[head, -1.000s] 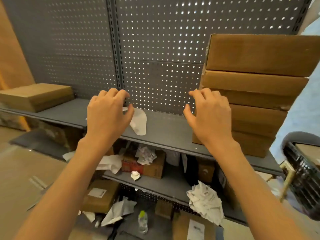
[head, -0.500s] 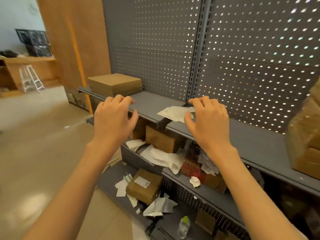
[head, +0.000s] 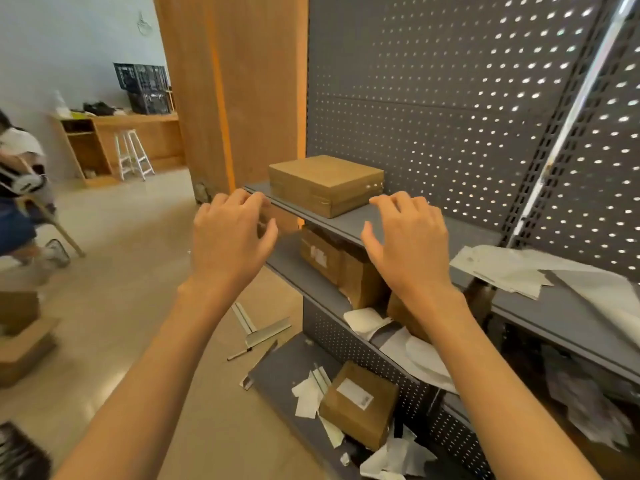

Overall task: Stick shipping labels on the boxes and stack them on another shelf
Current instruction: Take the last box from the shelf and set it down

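Both my hands open, empty: left hand (head: pixel 230 242), right hand (head: pixel 410 249), near box (head: pixel 325 183) on shelf (head: pixel 349 225). I should grab box sides evenly.

The box (head: pixel 325 183) on the top shelf (head: pixel 349 225) is brown cardboard, dull and smooth. The shelf is grey painted metal, matt. The back panel (head: pixel 433 109), upper right, is grey metal full of little holes. The floor (head: pixel 114 289), lower left, is shiny. White paper (head: pixel 502 271) looks thin and crinkled.
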A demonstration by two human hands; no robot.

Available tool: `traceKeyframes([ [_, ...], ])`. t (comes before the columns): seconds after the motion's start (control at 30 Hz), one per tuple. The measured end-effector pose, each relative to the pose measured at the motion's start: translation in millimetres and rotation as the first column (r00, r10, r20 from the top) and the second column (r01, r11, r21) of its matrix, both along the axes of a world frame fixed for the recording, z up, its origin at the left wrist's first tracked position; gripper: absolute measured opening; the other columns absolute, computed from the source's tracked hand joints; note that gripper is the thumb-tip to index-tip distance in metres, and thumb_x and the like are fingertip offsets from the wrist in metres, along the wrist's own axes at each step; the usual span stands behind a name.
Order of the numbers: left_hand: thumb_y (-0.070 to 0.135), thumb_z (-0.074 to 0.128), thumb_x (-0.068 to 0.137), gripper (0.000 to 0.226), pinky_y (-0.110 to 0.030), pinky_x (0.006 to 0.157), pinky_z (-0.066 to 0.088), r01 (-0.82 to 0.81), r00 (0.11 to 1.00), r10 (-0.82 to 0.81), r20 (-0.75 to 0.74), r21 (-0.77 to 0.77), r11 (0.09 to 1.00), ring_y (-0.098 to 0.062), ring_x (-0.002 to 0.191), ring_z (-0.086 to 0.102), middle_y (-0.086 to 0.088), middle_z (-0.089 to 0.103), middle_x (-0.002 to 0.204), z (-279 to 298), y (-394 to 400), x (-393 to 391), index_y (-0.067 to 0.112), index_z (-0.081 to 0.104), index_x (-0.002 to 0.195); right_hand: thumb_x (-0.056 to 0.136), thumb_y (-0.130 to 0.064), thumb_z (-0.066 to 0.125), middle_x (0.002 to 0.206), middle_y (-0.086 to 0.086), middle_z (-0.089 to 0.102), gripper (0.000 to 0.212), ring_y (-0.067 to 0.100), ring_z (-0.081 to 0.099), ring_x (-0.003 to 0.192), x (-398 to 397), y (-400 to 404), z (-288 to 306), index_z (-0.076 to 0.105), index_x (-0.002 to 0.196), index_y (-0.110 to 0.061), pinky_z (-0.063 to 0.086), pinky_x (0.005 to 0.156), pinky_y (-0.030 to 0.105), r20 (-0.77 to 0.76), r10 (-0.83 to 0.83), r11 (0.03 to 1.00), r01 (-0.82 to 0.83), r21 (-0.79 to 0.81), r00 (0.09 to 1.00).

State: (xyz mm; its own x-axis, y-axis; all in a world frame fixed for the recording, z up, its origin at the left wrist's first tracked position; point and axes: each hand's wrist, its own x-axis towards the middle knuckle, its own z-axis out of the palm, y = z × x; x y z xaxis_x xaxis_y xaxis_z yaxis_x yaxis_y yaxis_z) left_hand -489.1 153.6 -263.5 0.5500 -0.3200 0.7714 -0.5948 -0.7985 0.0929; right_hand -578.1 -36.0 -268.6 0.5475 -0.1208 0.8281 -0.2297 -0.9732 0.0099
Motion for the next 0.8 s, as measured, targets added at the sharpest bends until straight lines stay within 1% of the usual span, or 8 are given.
traceKeyframes([
  [0.13, 0.023, 0.063, 0.082, 0.02, -0.039, 0.068, 0.043, -0.033, 0.999, 0.033, -0.01, 0.018, 0.999, -0.036, 0.084, 0.059, -0.013, 0.065, 0.089, -4, 12, 35, 0.008, 0.066, 0.096, 0.078, -0.017, 0.068, 0.084, 0.012, 0.065, 0.022, 0.032, 0.06, 0.077, 42, 11, -7, 0.066, 0.097, -0.007, 0.048, 0.07, 0.039, -0.016, 0.02, 1.0, -0.02, 0.013, 1.0],
  [0.33, 0.025, 0.062, 0.083, 0.021, -0.039, 0.07, 0.044, -0.037, 0.999, 0.037, -0.016, 0.01, 0.999, -0.036, 0.087, 0.059, -0.012, 0.066, 0.092, -11, 7, 90, 0.01, 0.067, 0.097, 0.078, -0.018, 0.068, 0.086, 0.012, 0.066, 0.024, 0.032, 0.061, 0.078, 97, 6, -14, 0.066, 0.099, -0.007, 0.048, 0.07, 0.039, -0.035, 0.026, 1.0, -0.025, 0.012, 0.999],
  [0.43, 0.023, 0.064, 0.081, 0.02, -0.039, 0.069, 0.044, -0.017, 1.0, 0.017, -0.009, 0.002, 1.0, -0.036, 0.084, 0.059, -0.012, 0.066, 0.09, -15, -4, 121, 0.01, 0.067, 0.096, 0.079, -0.018, 0.066, 0.087, 0.012, 0.065, 0.022, 0.033, 0.06, 0.079, 129, -3, -16, 0.066, 0.098, -0.006, 0.047, 0.07, 0.039, -0.034, 0.025, 0.999, -0.025, 0.024, 0.999],
  [0.57, 0.025, 0.065, 0.081, 0.021, -0.038, 0.068, 0.045, -0.003, 1.0, 0.003, -0.005, 0.04, 0.999, -0.035, 0.083, 0.06, -0.01, 0.067, 0.09, -16, -22, 172, 0.011, 0.067, 0.096, 0.081, -0.018, 0.063, 0.086, 0.012, 0.065, 0.019, 0.033, 0.059, 0.078, 179, -18, -18, 0.066, 0.095, -0.006, 0.045, 0.07, 0.038, -0.031, 0.018, 0.998, -0.016, 0.066, 0.999],
  [0.73, 0.026, 0.066, 0.079, 0.021, -0.036, 0.063, 0.045, 0.021, 0.999, -0.024, 0.028, 0.1, 0.995, -0.034, 0.077, 0.061, -0.01, 0.066, 0.084, -5, -54, 243, 0.011, 0.068, 0.094, 0.077, -0.016, 0.066, 0.086, 0.011, 0.065, 0.021, 0.033, 0.06, 0.076, 242, -41, -14, 0.067, 0.096, -0.007, 0.046, 0.069, 0.037, 0.0, -0.01, 0.995, 0.009, 0.101, 1.0],
  [0.8, 0.026, 0.065, 0.08, 0.021, -0.035, 0.061, 0.044, 0.031, 0.999, -0.034, 0.034, 0.098, 0.995, -0.034, 0.075, 0.061, -0.01, 0.066, 0.082, -2, -66, 266, 0.011, 0.068, 0.093, 0.077, -0.016, 0.066, 0.087, 0.011, 0.066, 0.022, 0.033, 0.061, 0.077, 266, -50, -12, 0.067, 0.097, -0.007, 0.046, 0.069, 0.037, 0.007, -0.021, 0.995, 0.02, 0.102, 1.0],
])
